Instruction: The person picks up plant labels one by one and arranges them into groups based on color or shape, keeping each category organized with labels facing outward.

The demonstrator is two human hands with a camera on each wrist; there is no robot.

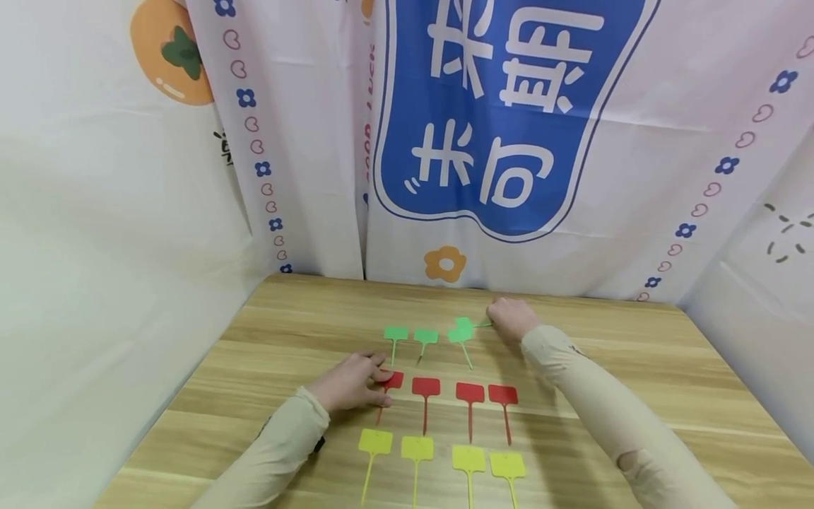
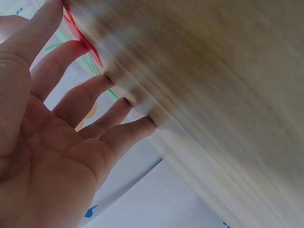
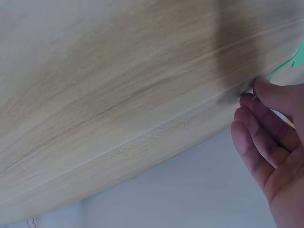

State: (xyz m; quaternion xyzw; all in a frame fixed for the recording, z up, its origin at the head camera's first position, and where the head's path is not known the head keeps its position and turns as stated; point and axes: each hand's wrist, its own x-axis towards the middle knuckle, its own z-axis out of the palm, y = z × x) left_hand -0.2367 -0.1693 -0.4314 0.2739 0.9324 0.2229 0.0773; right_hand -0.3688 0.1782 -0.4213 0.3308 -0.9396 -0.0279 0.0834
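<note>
At the back of the table, my right hand (image 1: pixel 514 318) pinches the thin stem of a green plant label (image 3: pixel 298 58) between thumb and forefinger. That label's head overlaps another green label (image 1: pixel 459 336) whose stem points toward me. My left hand (image 1: pixel 350 382) rests at the left end of the red row, its thumb and forefinger spread over the leftmost red plant label (image 1: pixel 394 380). In the left wrist view the other fingers of the left hand (image 2: pixel 71 137) touch the wood with their tips, and part of the red label (image 2: pixel 83 40) shows beyond the forefinger.
Two more green labels (image 1: pixel 396 332) lie left of the overlapping pair. Several red labels (image 1: pixel 426 387) form the middle row, and several yellow labels (image 1: pixel 416 448) the row nearest me. Printed cloth (image 1: pixel 318 212) hangs around the wooden table (image 1: pixel 636 367).
</note>
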